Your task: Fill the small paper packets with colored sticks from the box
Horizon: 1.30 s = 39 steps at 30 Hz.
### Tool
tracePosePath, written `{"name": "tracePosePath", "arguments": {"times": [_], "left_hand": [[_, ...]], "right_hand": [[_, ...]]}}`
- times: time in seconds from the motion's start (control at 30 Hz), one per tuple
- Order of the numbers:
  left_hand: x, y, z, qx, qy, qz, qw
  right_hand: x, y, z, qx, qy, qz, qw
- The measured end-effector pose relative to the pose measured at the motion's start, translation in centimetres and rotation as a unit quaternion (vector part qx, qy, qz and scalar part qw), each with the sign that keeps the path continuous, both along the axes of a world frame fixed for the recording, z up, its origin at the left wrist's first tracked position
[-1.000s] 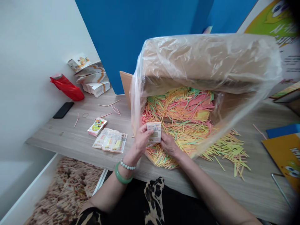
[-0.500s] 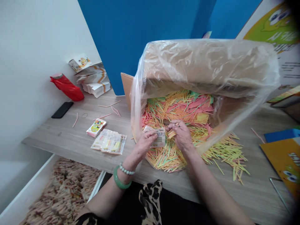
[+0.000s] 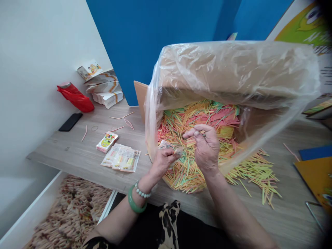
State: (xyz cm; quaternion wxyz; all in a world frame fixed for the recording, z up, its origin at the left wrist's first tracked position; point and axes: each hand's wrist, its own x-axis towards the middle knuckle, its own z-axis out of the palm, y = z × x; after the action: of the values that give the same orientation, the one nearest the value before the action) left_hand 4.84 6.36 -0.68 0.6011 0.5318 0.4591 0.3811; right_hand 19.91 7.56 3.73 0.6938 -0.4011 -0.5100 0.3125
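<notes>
My left hand pinches a small clear printed packet over the near side of the heap. Just right of it, my right hand is closed on a small bunch of short coloured sticks, its fingers bent round them. Below and behind both hands spreads a heap of thin pink, yellow, orange and green sticks, inside a clear plastic liner in a cardboard box lying open toward me. Part of the packet is hidden by my left fingers.
Flat packets and a small card box lie at left on the table. Farther back are a black phone, a red bundle and stacked cartons. An orange folder is at right, an open drawer below left.
My right hand has risen slightly and shifted right, still with the sticks. The packet in my left hand has turned and now shows less of its face. The view has shifted slightly.
</notes>
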Motion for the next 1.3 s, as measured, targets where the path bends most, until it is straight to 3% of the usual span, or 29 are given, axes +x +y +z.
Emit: {"name": "tracePosePath", "arguments": {"times": [0.3, 0.5, 0.77, 0.9, 1.3], "left_hand": [[-0.1, -0.1, 1.6, -0.01, -0.025, -0.01, 1.0], [-0.6, -0.1, 1.6, -0.039, -0.047, -0.032, 0.998], [-1.1, -0.2, 1.4, 0.039, -0.005, -0.052, 0.998], [-1.2, -0.3, 0.8, 0.057, 0.025, -0.025, 0.998], [-1.3, -0.5, 2.4, -0.019, -0.033, -0.026, 0.999]], "right_hand": [[-0.9, -0.6, 0.0, 0.012, 0.005, 0.076, 0.997], [-1.3, -1.1, -0.3, 0.015, -0.029, 0.101, 0.994], [-1.5, -1.2, 0.4, 0.025, 0.002, 0.084, 0.996], [-1.8, -1.3, 0.8, 0.035, 0.006, 0.098, 0.995], [-1.8, -1.4, 0.3, 0.036, 0.016, 0.135, 0.99]]}}
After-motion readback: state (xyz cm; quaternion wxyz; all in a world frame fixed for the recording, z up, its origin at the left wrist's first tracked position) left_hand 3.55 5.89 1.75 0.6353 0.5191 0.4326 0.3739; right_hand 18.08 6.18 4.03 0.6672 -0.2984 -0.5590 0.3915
